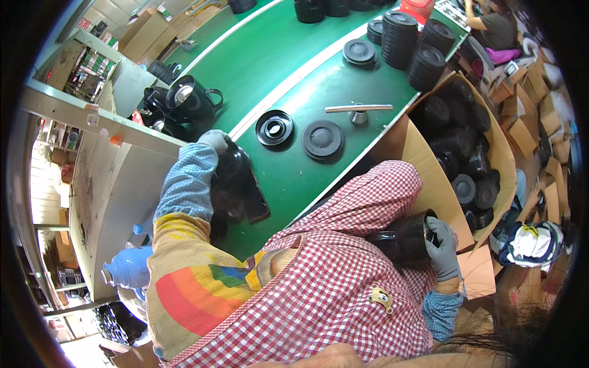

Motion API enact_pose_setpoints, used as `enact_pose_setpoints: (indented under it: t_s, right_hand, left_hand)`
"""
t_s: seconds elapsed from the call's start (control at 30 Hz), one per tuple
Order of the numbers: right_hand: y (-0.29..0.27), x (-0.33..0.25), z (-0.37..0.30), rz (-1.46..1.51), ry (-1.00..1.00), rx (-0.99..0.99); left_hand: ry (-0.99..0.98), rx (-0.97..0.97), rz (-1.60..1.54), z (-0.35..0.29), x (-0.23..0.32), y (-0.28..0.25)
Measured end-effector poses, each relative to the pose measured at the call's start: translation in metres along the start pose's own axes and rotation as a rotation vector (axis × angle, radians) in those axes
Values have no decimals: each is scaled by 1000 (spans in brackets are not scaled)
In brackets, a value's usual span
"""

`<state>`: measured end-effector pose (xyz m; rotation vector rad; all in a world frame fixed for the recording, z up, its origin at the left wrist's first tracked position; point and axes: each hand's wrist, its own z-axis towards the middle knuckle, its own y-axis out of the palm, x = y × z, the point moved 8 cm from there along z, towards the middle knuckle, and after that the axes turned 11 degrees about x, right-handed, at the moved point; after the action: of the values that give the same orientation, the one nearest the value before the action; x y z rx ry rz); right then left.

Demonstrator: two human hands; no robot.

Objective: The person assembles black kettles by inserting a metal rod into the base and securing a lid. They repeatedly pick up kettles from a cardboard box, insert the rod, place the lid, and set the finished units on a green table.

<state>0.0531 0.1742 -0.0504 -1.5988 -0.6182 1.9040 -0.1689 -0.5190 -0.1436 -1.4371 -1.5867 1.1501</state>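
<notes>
My right hand (443, 248), in a grey glove, is closed on the rim end of a black cylindrical container (399, 240). That container lies on its side against my red checked apron. Farther left, my left hand (215, 141), also gloved, curls over the upper edge of a glossy black container (232, 164); its fingertips are partly hidden. Between the hands and the far side, the green table holds a round black lid with a pale centre (274, 129), a flat ridged black lid (322, 140) and a small metal stand with a crossbar (358, 113).
Black handled jugs (190, 101) crowd the table's left edge. Stacks of black lids (399, 40) stand at the far right, near a red container (418, 8). A cardboard box (451, 184) full of black parts sits at my right. A blue flask (129, 268) is at lower left.
</notes>
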Motion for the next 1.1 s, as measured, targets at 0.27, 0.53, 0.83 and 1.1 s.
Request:
enact_pose_setpoints:
  t_s: [0.27, 0.53, 0.83, 1.1]
  right_hand:
    - [-14, 9, -3, 144, 91, 89]
    - [-75, -57, 44, 670, -18, 344]
    - [-71, 22, -17, 822, 183, 458]
    - [-57, 18, -32, 601, -4, 426]
  left_hand:
    - [373, 285, -268, -33, 131, -151]
    - [1297, 318, -1083, -212, 490, -190]
    - [1458, -634, -1248, -262, 596, -86]
    - [1551, -569, -1204, -267, 596, -59]
